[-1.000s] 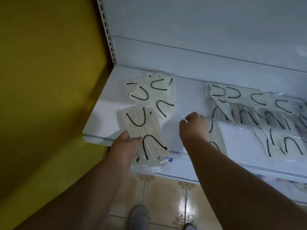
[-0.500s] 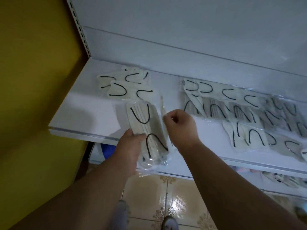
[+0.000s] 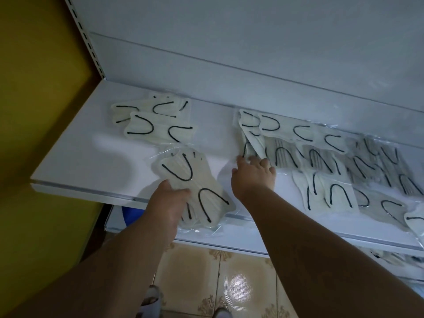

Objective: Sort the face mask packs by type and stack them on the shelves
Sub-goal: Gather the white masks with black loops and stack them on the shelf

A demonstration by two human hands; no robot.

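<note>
My left hand (image 3: 168,203) grips a small stack of white face mask packs (image 3: 195,187) with black ear loops, lying over the front edge of the white shelf (image 3: 91,157). Behind it lies a sorted pile of white mask packs (image 3: 153,120). My right hand (image 3: 253,173) reaches to the near left edge of the unsorted spread of mask packs (image 3: 321,154). Its fingertips touch a pack there; whether they pinch it is hidden.
The white shelf back panel (image 3: 252,53) rises behind the packs. A yellow wall (image 3: 34,111) stands to the left. A lower shelf (image 3: 252,242) juts out below, with tiled floor (image 3: 218,283) and my feet beneath.
My right hand has moved right from beside the held stack to the edge of the unsorted spread. The left hand keeps its hold on the stack.
</note>
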